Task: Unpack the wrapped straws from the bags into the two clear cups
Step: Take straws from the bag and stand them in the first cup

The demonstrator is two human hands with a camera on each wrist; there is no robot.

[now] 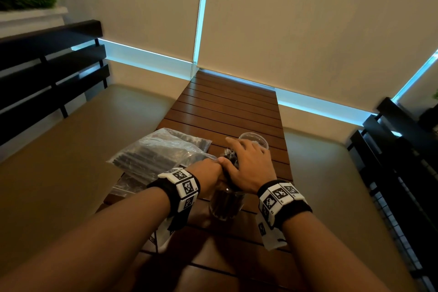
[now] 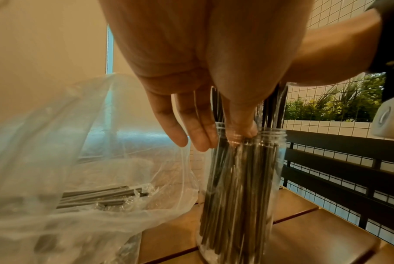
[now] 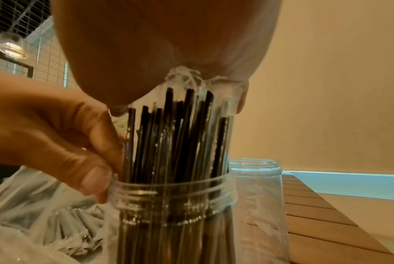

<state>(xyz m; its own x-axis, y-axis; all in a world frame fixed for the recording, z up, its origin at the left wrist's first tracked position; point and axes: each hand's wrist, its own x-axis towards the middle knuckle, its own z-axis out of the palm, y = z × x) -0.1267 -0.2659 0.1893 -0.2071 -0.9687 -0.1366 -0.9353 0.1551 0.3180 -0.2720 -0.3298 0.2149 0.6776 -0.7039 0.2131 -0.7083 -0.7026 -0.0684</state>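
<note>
On the left of the slatted table [image 1: 227, 106] lie the bags [image 1: 156, 152], clear plastic and crumpled, with wrapped straws still inside [image 2: 105, 194]. Just right of them the left hand [image 1: 208, 174] reaches to the near cup [image 2: 241, 178]; its thumb dips inside the threaded rim and its fingers [image 2: 191, 128] lie straight down the outside wall, so it pinches the rim to steady the cup. That cup is packed with dark straws [image 3: 175, 135] standing upright, their tops well above the rim. The right hand [image 1: 248, 163] lies flat over those tops, palm down with fingers spread and relaxed, gripping nothing. Beyond it, just beside the full cup, stands the second cup [image 3: 259, 187], which looks empty.

The step in hand seems to be tamping the bundle down. To do it well, press straight down and gently — a sideways shove could tip the tall, narrow cup or buckle the thin wrappers — and keep the left hand's hold on the rim until the straws settle.

The head view hides the straw tops under the right hand; the right wrist view shows the crinkled wrapper ends bunched against the palm. Only the left wrist view shows the loose straws left in the bag.
</note>
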